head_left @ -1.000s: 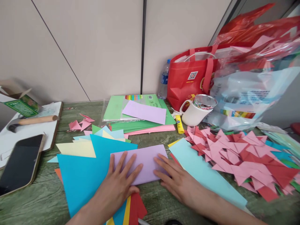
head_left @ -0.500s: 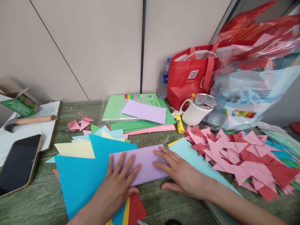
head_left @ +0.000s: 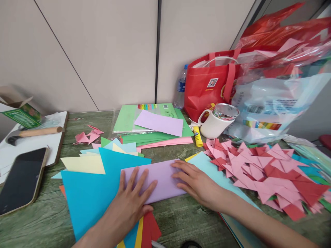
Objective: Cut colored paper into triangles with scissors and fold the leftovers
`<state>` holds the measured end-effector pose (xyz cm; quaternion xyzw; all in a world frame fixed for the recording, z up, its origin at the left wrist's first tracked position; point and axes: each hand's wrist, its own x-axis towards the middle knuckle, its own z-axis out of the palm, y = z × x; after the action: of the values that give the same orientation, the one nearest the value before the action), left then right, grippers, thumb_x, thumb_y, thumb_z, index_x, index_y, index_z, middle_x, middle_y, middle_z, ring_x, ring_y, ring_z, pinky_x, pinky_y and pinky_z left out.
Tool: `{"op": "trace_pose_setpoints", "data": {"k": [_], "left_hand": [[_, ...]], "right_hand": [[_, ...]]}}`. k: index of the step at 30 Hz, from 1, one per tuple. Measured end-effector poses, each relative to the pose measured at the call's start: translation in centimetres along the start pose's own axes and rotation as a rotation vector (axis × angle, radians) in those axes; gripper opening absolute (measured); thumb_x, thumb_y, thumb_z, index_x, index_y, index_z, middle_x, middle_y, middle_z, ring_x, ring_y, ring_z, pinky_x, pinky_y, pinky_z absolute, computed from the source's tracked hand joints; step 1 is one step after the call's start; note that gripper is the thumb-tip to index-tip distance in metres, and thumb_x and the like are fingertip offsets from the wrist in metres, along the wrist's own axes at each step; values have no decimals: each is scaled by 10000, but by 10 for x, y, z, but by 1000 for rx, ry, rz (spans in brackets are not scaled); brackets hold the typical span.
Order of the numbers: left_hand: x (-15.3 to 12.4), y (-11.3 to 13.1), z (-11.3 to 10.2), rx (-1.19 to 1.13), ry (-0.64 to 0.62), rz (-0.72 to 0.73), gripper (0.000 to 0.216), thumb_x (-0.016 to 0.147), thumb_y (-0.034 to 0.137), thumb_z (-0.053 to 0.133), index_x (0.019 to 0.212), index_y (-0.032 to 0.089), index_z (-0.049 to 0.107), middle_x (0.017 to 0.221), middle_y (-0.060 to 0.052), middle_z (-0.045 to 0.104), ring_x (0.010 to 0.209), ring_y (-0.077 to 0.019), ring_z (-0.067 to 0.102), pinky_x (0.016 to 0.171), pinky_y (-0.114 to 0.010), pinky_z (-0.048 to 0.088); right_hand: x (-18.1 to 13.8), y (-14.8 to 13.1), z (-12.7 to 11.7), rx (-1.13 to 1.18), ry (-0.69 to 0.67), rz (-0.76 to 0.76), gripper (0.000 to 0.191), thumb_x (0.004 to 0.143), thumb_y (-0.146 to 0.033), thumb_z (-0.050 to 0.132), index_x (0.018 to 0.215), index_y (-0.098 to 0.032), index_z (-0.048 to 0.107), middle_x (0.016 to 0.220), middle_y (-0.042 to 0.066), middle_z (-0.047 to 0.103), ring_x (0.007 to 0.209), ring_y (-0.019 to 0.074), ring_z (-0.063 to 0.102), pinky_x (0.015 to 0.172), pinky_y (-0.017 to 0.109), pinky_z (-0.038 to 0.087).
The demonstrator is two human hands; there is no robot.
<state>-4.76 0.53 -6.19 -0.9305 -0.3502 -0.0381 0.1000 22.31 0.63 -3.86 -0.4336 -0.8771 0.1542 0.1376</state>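
Observation:
A folded strip of purple paper [head_left: 162, 182] lies flat before me, its left end over a blue sheet [head_left: 88, 193]. My left hand [head_left: 136, 196] rests on the strip's left part with its fingers spread. On the right end lies my right hand [head_left: 195, 182], its fingers stretched out and slightly bent, the thumb tucked out of sight. Under and beside the right forearm runs a light blue sheet [head_left: 204, 165]. A second purple piece [head_left: 159, 123] sits farther back on a pack of green paper [head_left: 126, 119].
At the right is a heap of pink and red folded paper pieces [head_left: 258, 168]. Behind it stand a white mug [head_left: 216, 125], a yellow glue stick [head_left: 198, 136], a red bag [head_left: 199, 86] and a water bottle [head_left: 181, 88]. A phone [head_left: 23, 179] and a hammer [head_left: 38, 132] lie at the left.
My right hand has drawn its thumb in and curled its fingers slightly at the strip's right end. My left hand and the purple paper stay in place.

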Motion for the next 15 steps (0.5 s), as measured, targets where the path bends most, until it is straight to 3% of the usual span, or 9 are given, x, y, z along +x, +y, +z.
{"op": "trace_pose_setpoints", "data": {"k": [4, 5, 9, 15], "left_hand": [[0, 0, -1, -1, -21, 6, 556, 838, 407, 553, 1366, 318, 403, 1423, -99, 431, 1304, -407, 328, 1003, -686, 222], [1, -1, -1, -3, -25, 7, 568, 828, 435, 558, 1363, 316, 408, 1423, -100, 431, 1302, -409, 331, 1001, -685, 226], [5, -5, -9, -19, -76, 16, 572, 812, 526, 529, 1342, 335, 433, 1410, -87, 454, 1280, -405, 372, 955, -658, 332], [23, -10, -27, -27, -164, 4, 378, 927, 363, 402, 1248, 237, 559, 1303, -79, 570, 1178, -366, 508, 912, -574, 432]], "right_hand": [[7, -1, -3, -75, -50, -52, 731, 617, -635, 671, 1146, -138, 575, 1309, 207, 488, 1251, 364, 415, 992, 521, 402], [9, -2, -4, -116, -54, -57, 719, 625, -632, 665, 1141, -139, 581, 1287, 211, 501, 1225, 370, 441, 973, 529, 412], [20, -13, -3, -310, -70, -11, 305, 878, -364, 537, 1101, -170, 609, 1138, 176, 591, 1039, 304, 582, 899, 488, 463], [37, -35, 4, -485, -139, 45, 190, 865, -133, 514, 1001, -106, 643, 1027, 212, 631, 976, 318, 608, 861, 462, 491]]}}
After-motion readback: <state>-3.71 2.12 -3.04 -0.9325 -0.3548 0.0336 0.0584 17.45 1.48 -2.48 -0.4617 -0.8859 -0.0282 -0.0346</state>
